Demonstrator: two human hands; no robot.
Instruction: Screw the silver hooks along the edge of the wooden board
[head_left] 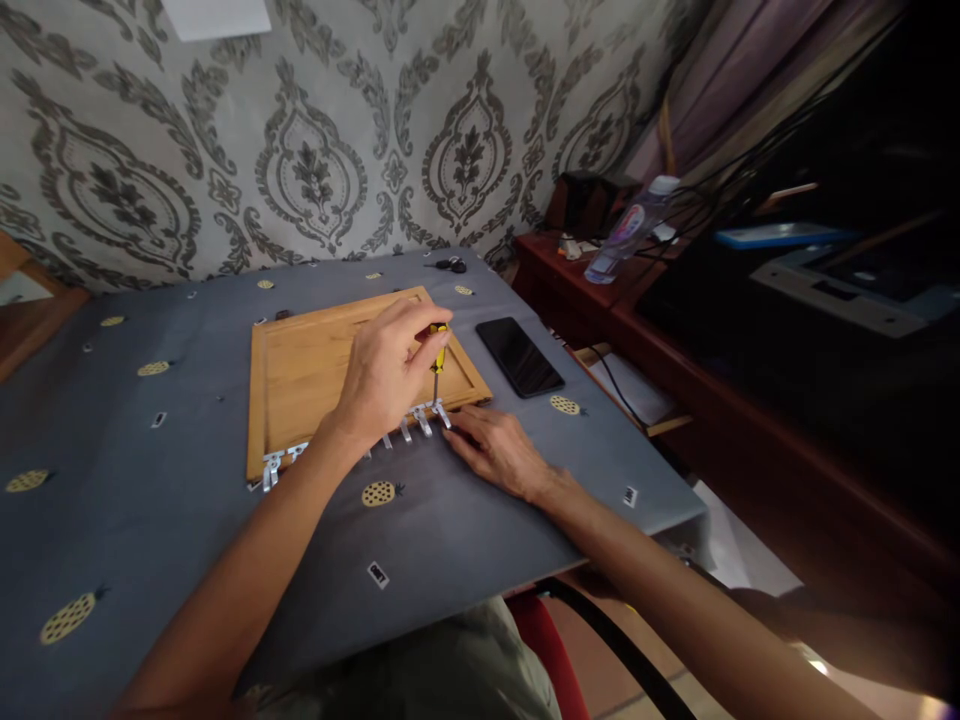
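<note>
A yellow-and-black screwdriver stands upright in the closed fingers of my left hand. Its tip meets a silver metal hinge at the near edge of a framed wooden panel. My right hand lies low on the table, fingers stretched towards that hinge, the fingertips at the panel's near right edge beside it. Several similar metal hinges line the same edge, including a hinge at the left corner. My left forearm hides part of the row.
A black phone lies right of the panel on the grey pineapple-print tablecloth. Keys rest near the wall. To the right, a dark red desk carries a plastic bottle and cables. A red chair shows below.
</note>
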